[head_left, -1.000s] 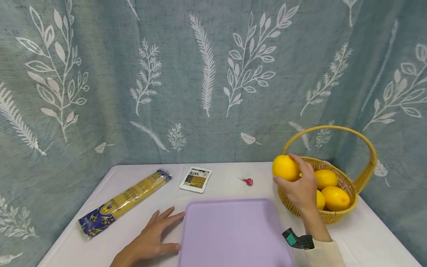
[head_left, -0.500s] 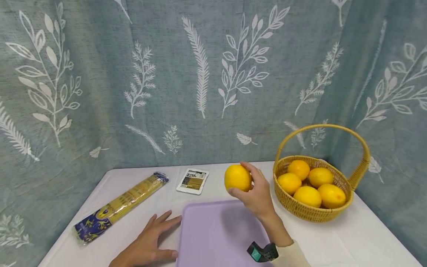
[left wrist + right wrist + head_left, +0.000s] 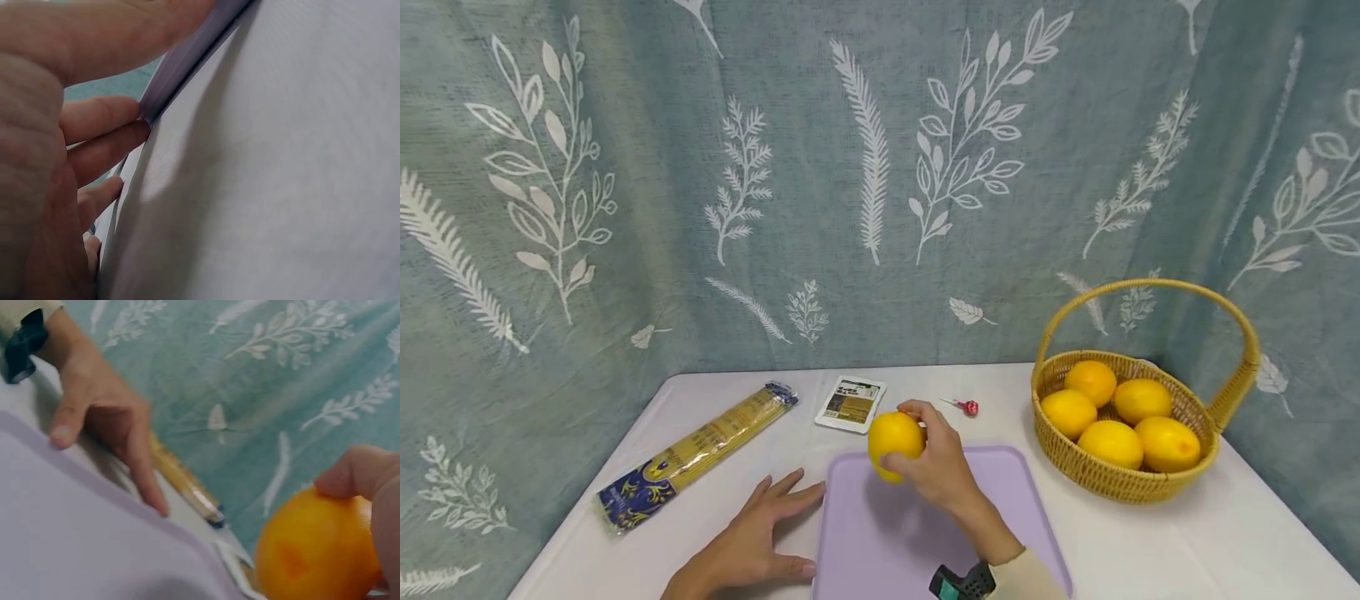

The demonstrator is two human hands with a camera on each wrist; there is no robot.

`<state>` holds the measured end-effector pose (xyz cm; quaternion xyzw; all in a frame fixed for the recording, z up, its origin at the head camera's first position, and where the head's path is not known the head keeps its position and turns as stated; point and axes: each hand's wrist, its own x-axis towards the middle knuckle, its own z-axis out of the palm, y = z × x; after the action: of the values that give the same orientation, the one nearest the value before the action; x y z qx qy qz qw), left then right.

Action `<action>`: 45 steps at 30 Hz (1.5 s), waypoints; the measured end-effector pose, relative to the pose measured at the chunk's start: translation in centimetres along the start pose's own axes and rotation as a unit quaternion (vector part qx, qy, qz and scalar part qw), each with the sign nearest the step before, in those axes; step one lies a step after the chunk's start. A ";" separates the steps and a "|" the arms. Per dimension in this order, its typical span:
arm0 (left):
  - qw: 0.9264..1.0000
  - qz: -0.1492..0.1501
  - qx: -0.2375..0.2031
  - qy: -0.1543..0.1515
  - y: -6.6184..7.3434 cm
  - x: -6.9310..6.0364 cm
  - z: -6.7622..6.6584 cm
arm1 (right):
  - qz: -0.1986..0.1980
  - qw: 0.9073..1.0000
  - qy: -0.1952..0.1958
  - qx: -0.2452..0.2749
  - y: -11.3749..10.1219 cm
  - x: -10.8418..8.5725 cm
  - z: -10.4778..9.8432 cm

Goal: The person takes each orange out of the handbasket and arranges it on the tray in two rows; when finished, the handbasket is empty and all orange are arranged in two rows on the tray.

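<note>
A yellow-orange fruit (image 3: 895, 444) is pinched between the thumb and fingers of my right hand (image 3: 938, 463), above the back left part of a pale purple tray (image 3: 880, 546). In the right wrist view the fruit (image 3: 319, 547) fills the lower right, with my right hand (image 3: 375, 481) gripping it. My left hand (image 3: 752, 533) lies with spread fingers at the tray's left edge. The left wrist view shows fingertips of my left hand (image 3: 81, 134) touching the tray's side (image 3: 172, 78).
A wicker basket (image 3: 1120, 487) with several yellow and orange fruits stands at the right. A pasta pack (image 3: 700, 454) lies at the left. At the back are a white packet (image 3: 851, 404) and a red lollipop (image 3: 971, 408). A patterned curtain (image 3: 820, 208) hangs behind.
My right hand has carried the fruit left from beside the basket and lowered it over the tray. My left hand has stayed at the tray's edge.
</note>
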<state>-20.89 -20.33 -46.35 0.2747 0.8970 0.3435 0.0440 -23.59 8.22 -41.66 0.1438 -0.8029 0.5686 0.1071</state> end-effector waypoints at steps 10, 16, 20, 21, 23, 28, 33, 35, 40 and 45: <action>0.998 0.054 0.030 0.007 -0.3 0.6 -0.1 | -0.030 0.996 -0.059 -0.056 2.0 -0.5 3.0; 0.998 0.058 0.038 0.010 -0.4 0.2 -0.1 | -0.038 0.992 -0.086 -0.090 2.2 -1.1 4.5; 0.998 0.055 0.035 0.010 -0.4 0.2 -0.2 | -0.032 0.990 -0.102 -0.094 2.3 -1.3 4.8; 0.998 0.055 0.032 0.012 -0.4 0.1 -0.2 | -0.029 0.990 -0.104 -0.093 2.3 -1.3 5.0; 0.997 0.062 0.032 0.015 -0.4 0.1 -0.2 | -0.027 0.989 -0.107 -0.097 2.2 -1.4 5.1; 0.997 0.063 0.026 0.020 -0.4 -0.1 0.0 | -0.001 0.989 -0.102 -0.108 2.1 -1.5 5.2; 0.999 0.034 0.022 0.015 -0.4 -0.1 0.2 | 0.007 0.991 -0.085 -0.106 1.8 -1.6 5.0; 0.999 0.021 0.019 0.015 -0.2 -0.2 0.3 | 0.002 0.991 -0.084 -0.103 1.8 -1.6 4.8; 0.999 0.006 0.008 0.030 0.2 -0.5 0.3 | 0.005 0.992 -0.086 -0.092 1.5 -1.4 4.2; 0.999 0.020 -0.005 0.043 0.5 -1.0 0.3 | 0.023 0.993 -0.089 -0.068 0.9 -1.2 3.1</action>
<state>-19.76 -20.37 -46.41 0.2769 0.8910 0.3599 -0.0002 -22.84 5.70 -43.86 0.1675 -0.8489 0.5003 0.0312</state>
